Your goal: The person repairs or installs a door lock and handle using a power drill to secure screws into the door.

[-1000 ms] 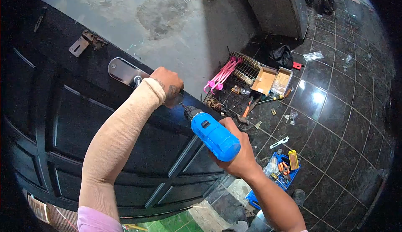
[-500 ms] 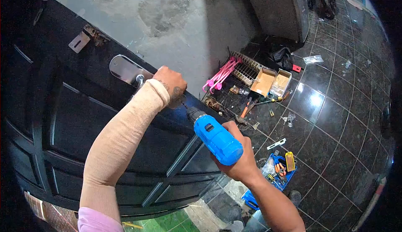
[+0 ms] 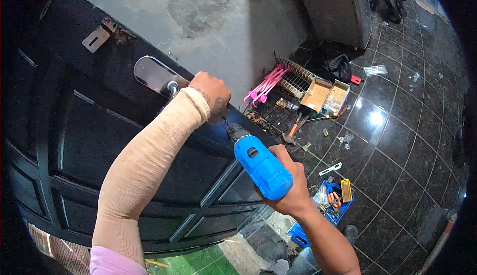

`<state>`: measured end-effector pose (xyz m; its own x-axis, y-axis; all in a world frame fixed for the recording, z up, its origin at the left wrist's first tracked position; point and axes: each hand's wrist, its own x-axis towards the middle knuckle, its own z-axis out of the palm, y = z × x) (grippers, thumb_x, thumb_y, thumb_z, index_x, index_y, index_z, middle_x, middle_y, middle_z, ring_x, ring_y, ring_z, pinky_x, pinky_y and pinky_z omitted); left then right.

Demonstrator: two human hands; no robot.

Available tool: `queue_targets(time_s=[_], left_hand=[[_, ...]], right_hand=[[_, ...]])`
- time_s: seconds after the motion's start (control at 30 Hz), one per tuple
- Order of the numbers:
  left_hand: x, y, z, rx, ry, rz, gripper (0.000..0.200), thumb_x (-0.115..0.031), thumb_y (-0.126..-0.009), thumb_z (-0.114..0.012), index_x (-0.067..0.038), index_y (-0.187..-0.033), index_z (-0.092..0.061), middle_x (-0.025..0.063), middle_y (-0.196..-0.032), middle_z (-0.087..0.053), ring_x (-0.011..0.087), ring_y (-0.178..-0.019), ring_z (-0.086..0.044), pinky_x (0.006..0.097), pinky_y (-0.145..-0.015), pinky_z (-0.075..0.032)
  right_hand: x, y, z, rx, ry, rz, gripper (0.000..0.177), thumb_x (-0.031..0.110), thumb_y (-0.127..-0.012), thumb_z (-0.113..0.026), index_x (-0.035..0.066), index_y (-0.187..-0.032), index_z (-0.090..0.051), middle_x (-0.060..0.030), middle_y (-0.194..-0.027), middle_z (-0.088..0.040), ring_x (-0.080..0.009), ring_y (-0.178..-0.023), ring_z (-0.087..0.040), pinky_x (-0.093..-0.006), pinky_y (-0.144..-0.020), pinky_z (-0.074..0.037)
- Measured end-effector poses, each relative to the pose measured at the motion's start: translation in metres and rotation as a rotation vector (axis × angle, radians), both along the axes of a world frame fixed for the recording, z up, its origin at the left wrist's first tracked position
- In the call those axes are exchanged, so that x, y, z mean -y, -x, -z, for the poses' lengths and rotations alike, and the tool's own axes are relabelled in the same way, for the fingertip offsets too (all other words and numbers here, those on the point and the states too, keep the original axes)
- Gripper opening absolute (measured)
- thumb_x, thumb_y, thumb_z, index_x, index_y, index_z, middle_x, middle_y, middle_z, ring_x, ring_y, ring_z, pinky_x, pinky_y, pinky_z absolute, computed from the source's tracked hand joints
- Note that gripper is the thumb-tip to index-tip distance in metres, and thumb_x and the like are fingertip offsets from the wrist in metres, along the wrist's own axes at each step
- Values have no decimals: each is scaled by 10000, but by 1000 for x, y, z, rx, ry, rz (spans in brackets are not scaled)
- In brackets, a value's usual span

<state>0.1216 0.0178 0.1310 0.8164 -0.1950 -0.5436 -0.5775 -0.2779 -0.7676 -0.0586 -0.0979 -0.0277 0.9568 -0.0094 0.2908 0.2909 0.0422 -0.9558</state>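
Observation:
A black panelled door (image 3: pixel 99 141) fills the left of the head view. A silver handle plate (image 3: pixel 155 75) is mounted near its edge. My left hand (image 3: pixel 212 95), in a beige sleeve, is closed on the door's edge just beside the plate. My right hand (image 3: pixel 289 188) grips a blue cordless drill (image 3: pixel 261 163). The drill's bit points up at the door edge, right below my left hand's fingers. Whatever my left fingers pinch is hidden.
A metal hinge bracket (image 3: pixel 95 38) sits higher on the door. On the dark tiled floor lie pink hangers (image 3: pixel 266 87), cardboard boxes (image 3: pixel 325 95), pliers (image 3: pixel 293 128) and a blue tool tray (image 3: pixel 335 200). A grey cabinet (image 3: pixel 338 6) stands at the back.
The view has shifted slightly, so both hands and the drill sit a little further right. The drill bit stays against the door edge under my left hand.

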Motion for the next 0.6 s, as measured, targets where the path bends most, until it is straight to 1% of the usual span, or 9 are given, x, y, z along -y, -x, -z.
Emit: queue_targets(time_s=[0.07,0.17,0.27,0.37,0.47,0.5,0.6], left_hand=[[0,0,0,3,1,15,419,-306,-665,-858,-192,-1048,-728,66,-888,-742,255,-879,-726,390,-776,-561],[1,5,0,23,2,23,439,-312,-663,-849,-205,-1071,-726,64,-890,-742,254,-877,-727,389,-770,-562],[0,4,1,22,9,30,474,-313,-660,-839,-215,-1107,-716,64,-896,-741,248,-876,-727,389,-762,-561],[-3,2,2,16,10,43,485,-314,-658,-830,-223,-1120,-712,58,-896,-742,244,-871,-727,388,-763,-557],[0,3,2,20,-31,31,464,-317,-660,-829,-220,-1100,-717,58,-887,-741,242,-863,-727,385,-765,-553],[0,3,1,22,-19,35,453,-316,-659,-830,-215,-1088,-720,61,-881,-740,243,-857,-727,384,-763,-552],[-5,1,4,21,11,49,430,-310,-660,-829,-201,-1063,-725,66,-869,-739,245,-845,-727,382,-757,-547]], right_hand=[[-2,1,2,-16,-9,-5,514,89,-673,-810,63,-1107,-537,-136,-855,-695,-274,-808,-727,-348,-719,-538],[-2,3,9,-20,-119,30,501,84,-682,-805,54,-1118,-560,-101,-892,-686,-222,-823,-709,-333,-745,-532],[-4,1,21,71,-137,77,448,116,-742,-815,57,-1104,-558,-90,-873,-697,-245,-786,-719,-356,-728,-545],[-15,1,31,87,-261,162,402,123,-786,-817,39,-1103,-584,-42,-882,-682,-159,-755,-673,-311,-722,-536],[-20,8,37,-299,-696,-23,360,115,-822,-803,28,-1109,-603,-33,-901,-666,-132,-752,-650,-278,-701,-525],[-22,5,40,-258,-701,-14,313,102,-835,-782,32,-1096,-622,-51,-912,-663,-122,-756,-652,-283,-671,-539],[-20,7,38,-418,-847,-58,353,130,-845,-745,13,-1148,-607,-81,-907,-653,-210,-683,-679,-349,-617,-580]])
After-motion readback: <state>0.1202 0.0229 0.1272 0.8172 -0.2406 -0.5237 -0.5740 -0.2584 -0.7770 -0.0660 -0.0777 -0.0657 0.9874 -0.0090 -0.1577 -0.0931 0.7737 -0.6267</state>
